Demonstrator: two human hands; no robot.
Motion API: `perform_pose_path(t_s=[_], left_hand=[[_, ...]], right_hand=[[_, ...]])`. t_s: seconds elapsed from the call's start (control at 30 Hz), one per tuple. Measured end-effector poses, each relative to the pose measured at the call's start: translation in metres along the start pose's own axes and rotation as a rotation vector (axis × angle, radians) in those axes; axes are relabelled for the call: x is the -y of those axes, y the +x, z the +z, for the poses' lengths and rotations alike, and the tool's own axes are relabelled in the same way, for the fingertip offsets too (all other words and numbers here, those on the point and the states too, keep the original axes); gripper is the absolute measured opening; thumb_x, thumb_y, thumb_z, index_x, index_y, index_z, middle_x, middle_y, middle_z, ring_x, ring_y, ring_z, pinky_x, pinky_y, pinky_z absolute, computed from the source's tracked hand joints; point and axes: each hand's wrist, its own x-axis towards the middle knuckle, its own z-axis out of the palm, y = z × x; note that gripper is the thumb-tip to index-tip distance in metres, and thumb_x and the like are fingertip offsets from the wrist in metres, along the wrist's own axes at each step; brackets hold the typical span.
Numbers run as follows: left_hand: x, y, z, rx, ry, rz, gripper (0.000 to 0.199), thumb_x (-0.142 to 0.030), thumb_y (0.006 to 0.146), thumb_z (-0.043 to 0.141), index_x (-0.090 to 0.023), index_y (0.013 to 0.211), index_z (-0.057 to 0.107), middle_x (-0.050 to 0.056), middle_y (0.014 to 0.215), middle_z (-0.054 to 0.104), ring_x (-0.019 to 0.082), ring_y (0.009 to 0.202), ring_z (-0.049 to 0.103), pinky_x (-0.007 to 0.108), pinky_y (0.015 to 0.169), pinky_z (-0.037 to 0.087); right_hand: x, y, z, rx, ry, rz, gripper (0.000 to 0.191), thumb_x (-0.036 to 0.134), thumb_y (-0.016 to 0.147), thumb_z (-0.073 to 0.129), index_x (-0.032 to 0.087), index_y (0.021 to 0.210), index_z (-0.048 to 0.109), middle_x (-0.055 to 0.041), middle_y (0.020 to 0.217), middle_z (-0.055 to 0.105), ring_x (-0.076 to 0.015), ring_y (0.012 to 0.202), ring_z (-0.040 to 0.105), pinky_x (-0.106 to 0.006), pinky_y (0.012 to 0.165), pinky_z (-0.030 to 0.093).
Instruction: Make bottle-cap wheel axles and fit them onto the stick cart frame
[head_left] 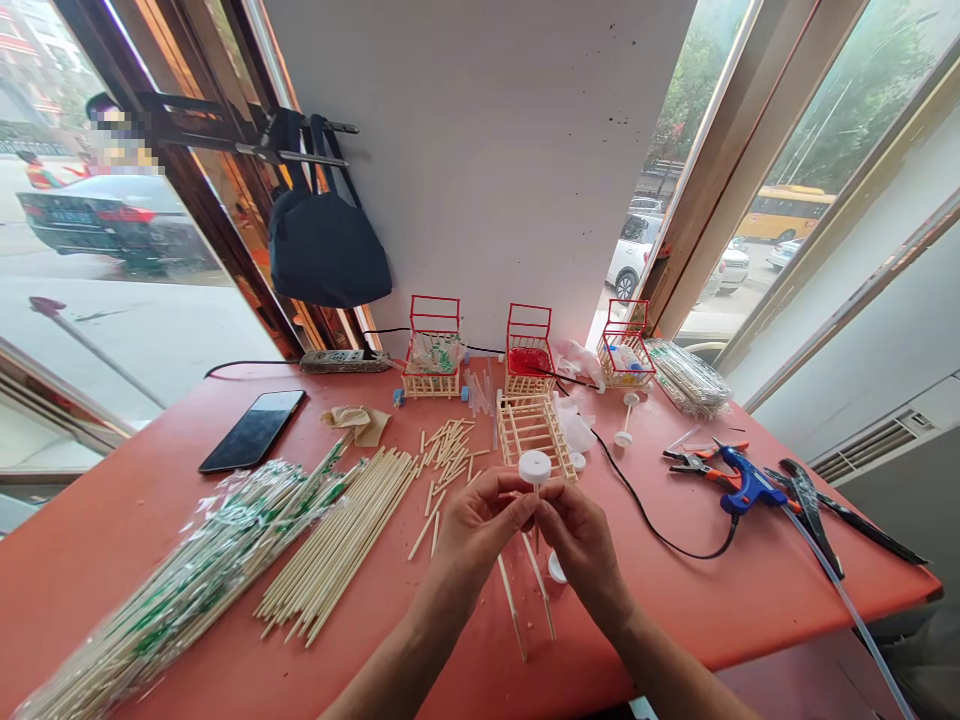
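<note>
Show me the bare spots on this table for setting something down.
One lies right of the right hand, between the black cord and the near edge of the table. Another borders the phone and wrapped sticks, running to the left edge. Crowded: the middle and back, with short stick pieces, a wooden frame and red-railed baskets.

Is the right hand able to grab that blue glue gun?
Probably yes, if the right hand lets go of the stick: the blue glue gun lies to its right, with just red table and a black cord between.
</note>
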Motion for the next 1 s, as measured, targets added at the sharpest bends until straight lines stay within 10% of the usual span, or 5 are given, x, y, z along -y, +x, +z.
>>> perform_pose_path(t_s=[1.0], left_hand=[[-0.003,0.001,-0.008,-0.061,0.072,0.004,0.030,-0.047,0.072,0.088,-0.018,0.080,0.082,0.005,0.076,0.076,0.018,0.072,0.066,0.029,0.071,0.055]], right_hand=[[-0.009,-0.001,-0.005,0.079,-0.119,-0.017,0.026,0.048,0.096,0.065,0.022,0.096,0.069,-0.0053,0.091,0.075,-0.0186,0.079,0.070,-0.029,0.071,0.056]])
